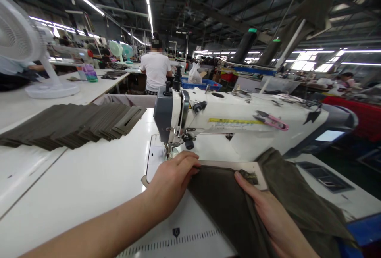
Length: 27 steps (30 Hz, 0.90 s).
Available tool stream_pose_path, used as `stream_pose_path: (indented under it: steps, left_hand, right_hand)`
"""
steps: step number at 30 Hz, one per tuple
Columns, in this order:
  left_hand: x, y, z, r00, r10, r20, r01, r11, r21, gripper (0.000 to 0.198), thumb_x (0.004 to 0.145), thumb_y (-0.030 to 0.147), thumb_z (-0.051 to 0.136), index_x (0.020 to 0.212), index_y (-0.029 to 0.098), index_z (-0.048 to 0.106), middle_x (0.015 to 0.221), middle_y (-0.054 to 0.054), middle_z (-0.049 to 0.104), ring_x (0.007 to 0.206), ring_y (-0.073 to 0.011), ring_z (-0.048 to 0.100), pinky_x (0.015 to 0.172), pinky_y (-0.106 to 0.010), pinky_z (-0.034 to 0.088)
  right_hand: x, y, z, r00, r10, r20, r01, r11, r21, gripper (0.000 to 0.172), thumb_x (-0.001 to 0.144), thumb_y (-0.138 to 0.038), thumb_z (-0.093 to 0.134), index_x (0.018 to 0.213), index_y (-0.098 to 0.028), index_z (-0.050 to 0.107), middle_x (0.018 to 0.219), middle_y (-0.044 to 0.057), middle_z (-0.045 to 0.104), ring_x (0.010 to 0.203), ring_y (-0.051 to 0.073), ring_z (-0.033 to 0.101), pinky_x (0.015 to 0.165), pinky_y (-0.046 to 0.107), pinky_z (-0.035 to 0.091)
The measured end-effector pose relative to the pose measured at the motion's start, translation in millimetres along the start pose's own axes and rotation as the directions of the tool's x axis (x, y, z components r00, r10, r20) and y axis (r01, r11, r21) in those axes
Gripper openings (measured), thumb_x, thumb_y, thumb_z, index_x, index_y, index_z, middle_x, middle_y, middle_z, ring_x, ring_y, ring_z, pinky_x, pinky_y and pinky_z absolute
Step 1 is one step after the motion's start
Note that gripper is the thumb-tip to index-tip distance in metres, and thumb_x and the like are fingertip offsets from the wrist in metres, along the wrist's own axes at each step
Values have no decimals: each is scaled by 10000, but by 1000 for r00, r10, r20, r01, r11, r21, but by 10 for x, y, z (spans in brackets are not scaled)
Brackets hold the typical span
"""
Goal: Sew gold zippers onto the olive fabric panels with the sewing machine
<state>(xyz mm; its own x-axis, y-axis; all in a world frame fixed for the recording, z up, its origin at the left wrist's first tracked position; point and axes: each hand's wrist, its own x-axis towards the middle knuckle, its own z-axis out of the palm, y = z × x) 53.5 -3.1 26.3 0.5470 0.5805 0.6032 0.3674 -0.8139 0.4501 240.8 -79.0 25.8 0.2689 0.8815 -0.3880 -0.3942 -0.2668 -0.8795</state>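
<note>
My left hand [174, 174] lies across the near edge of a dark olive fabric piece [222, 206], fingers pressed on it just right of the sewing machine's presser foot [170, 151]. My right hand [264, 210] grips a fold of the same fabric, thumb on top near a small toothed strip [248, 176]. A beige fabric band [229, 165] shows along the far edge. More olive cloth [293, 194] drapes off to the right. The white industrial sewing machine [226, 117] stands directly beyond my hands, and the needle area is partly hidden.
A stack of overlapping olive fabric pieces [71, 125] lies on the white table [77, 178] to the left. Pink-handled snips [270, 120] rest on the machine. A white fan [20, 39] stands at far left. A co-worker [156, 69] sits beyond, near a blue crate [202, 85].
</note>
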Motion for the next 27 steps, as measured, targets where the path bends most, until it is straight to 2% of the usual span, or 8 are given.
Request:
stream_pose_path:
  steps: [4, 7, 12, 15, 19, 24, 27]
  left_hand:
    - [12, 6, -8, 996, 64, 56, -71, 989, 130, 130, 894, 156, 412, 906, 179, 539, 1023, -51, 586, 787, -146, 597, 664, -260, 500]
    - [11, 15, -20, 993, 86, 83, -101, 975, 196, 136, 897, 153, 390, 912, 181, 522, 1016, -45, 577, 744, -136, 587, 619, -248, 490]
    - [6, 54, -16, 984, 121, 134, -156, 942, 298, 146, 880, 97, 360, 951, 163, 468, 1064, -68, 545, 754, -152, 572, 625, -273, 495]
    - [23, 71, 7, 979, 86, 186, -146, 928, 342, 167, 853, 51, 349, 949, 156, 436, 1054, -82, 524, 723, -161, 553, 601, -292, 498]
    - [25, 50, 30, 972, 74, 221, -124, 967, 223, 192, 833, 16, 320, 927, 165, 397, 1068, -105, 480, 818, -177, 533, 654, -301, 500]
    - [-49, -10, 20, 992, 14, 126, -15, 1000, 3, 199, 857, 16, 274, 880, 195, 358, 1059, -86, 468, 822, -147, 526, 695, -288, 492]
    - [-64, -23, 23, 994, 31, 108, -32, 999, 6, 160, 881, 57, 305, 924, 192, 379, 1090, -88, 458, 856, -154, 533, 712, -289, 499]
  right_hand:
    - [-41, -4, 56, 995, -74, -59, 73, 997, -32, 612, 639, -336, 716, 1196, -150, 542, 1071, 58, 646, 1065, 278, 548, 965, 385, 406]
    - [-61, 18, 92, 978, -152, -144, 133, 982, -134, 577, 631, -356, 708, 1159, -163, 577, 1087, 41, 639, 1131, 272, 495, 988, 369, 375]
    - [-59, 56, 96, 939, -235, -253, 160, 946, -282, 548, 618, -399, 699, 1103, -156, 621, 1031, 37, 664, 1140, 285, 485, 952, 359, 412]
    - [-46, 56, 75, 933, -265, -243, 184, 933, -310, 580, 612, -418, 698, 1124, -160, 608, 1063, 34, 651, 1156, 280, 470, 944, 344, 422]
    - [-27, 32, 51, 955, -210, -207, 140, 940, -311, 601, 614, -438, 695, 1135, -157, 599, 1091, 47, 637, 1174, 281, 450, 975, 353, 387]
    - [-22, 24, 58, 966, -182, -183, 141, 967, -214, 600, 641, -463, 675, 1149, -159, 583, 1111, 49, 627, 1154, 266, 474, 1002, 354, 349]
    - [-18, 42, 48, 958, -206, -202, 147, 950, -275, 568, 643, -466, 667, 1112, -151, 611, 1104, 52, 628, 1147, 276, 478, 970, 352, 389]
